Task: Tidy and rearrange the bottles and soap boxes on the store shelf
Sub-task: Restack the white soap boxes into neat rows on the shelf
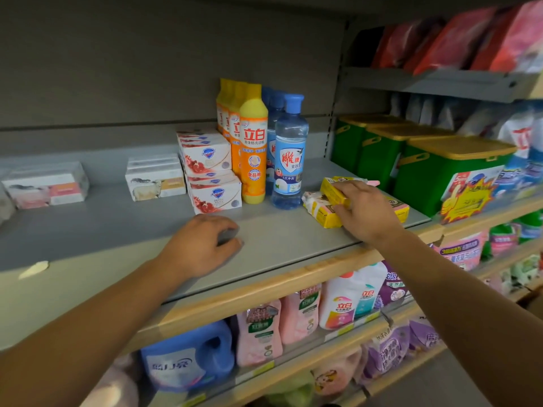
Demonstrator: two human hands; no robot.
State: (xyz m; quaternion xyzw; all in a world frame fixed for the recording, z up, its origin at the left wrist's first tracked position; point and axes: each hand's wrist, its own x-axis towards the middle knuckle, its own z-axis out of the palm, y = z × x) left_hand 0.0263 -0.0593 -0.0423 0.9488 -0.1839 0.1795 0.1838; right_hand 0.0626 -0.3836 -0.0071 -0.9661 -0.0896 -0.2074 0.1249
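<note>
On the grey shelf [117,218], a row of yellow-orange dish soap bottles [253,148] stands beside a row of clear blue bottles [289,160]. White soap boxes with red fruit print [210,171] are stacked left of the bottles. Further left sit white soap boxes [154,180] and a wrapped pink soap pack [47,186]. My right hand [364,212] grips a yellow soap box [333,190] lying on other yellow soap boxes [321,214] right of the blue bottles. My left hand [202,245] rests on the shelf with fingers curled and holds nothing.
Green tubs with yellow lids [440,171] stand on the shelf to the right. Red bags [458,39] fill the upper right shelf. Detergent jugs and pink and purple refill pouches [258,333] line the lower shelves. A wooden strip [264,286] edges the shelf front.
</note>
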